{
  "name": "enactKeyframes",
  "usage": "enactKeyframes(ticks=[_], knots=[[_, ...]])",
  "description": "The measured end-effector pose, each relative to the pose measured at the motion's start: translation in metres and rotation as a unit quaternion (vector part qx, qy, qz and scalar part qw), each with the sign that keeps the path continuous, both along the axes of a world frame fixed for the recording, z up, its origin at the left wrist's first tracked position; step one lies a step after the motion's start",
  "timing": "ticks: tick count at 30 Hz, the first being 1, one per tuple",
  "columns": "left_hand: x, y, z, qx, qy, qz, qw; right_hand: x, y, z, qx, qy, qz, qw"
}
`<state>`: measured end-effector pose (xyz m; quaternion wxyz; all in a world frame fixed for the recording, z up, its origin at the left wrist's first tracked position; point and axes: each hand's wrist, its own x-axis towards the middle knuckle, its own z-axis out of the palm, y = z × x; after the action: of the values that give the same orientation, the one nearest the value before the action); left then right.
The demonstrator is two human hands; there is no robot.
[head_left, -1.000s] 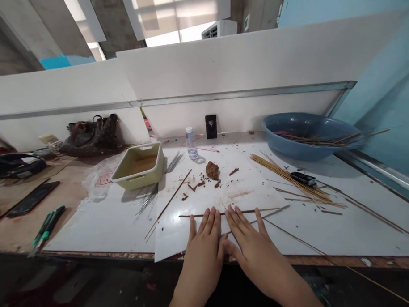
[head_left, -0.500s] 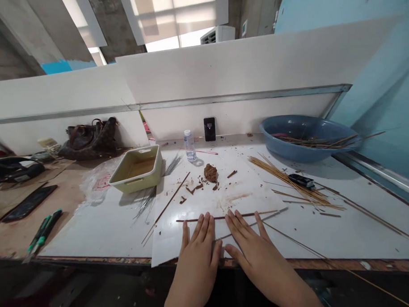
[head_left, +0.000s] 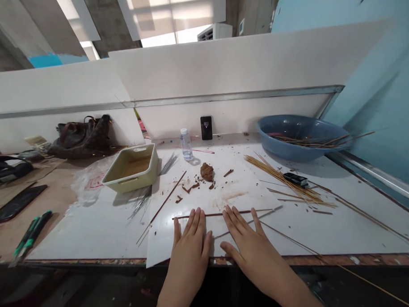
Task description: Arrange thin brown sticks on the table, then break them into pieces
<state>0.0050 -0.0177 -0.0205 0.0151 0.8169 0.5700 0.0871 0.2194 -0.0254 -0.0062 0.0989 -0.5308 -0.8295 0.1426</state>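
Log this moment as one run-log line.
left hand: open, across thin brown stick | right hand: open, across same stick | beyond stick: brown lump, clear bottle

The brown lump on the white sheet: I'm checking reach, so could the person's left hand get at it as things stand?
Probably yes: the brown lump lies ahead of the left hand, which is laid across the thin brown stick. Nothing tall seems to stand between, only low brown bits.
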Motion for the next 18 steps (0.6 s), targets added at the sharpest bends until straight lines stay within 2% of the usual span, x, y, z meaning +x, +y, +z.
enactKeyframes(ticks=[5,7,9,14,16,18], knots=[[0.009,0.029,0.009,0.002,0.002,0.032,0.999,-0.002,0.033,0.010,-0.006,-0.027,-0.018,0.999],[0.009,0.034,0.011,0.003,0.000,0.035,0.999,-0.002,0.041,0.010,0.001,-0.030,-0.018,0.999],[0.006,0.027,0.009,0.002,-0.003,0.025,1.000,0.001,0.035,0.007,0.004,-0.023,-0.011,1.000],[-0.008,-0.004,0.004,-0.008,-0.005,-0.001,1.000,0.011,0.000,0.002,0.005,-0.003,0.010,1.000],[-0.008,-0.002,0.007,-0.021,-0.001,0.002,1.000,0.011,0.003,0.004,-0.010,-0.010,0.009,1.000],[-0.006,0.009,0.012,-0.025,0.001,0.014,1.000,0.009,0.017,0.007,-0.018,-0.019,0.001,1.000]])
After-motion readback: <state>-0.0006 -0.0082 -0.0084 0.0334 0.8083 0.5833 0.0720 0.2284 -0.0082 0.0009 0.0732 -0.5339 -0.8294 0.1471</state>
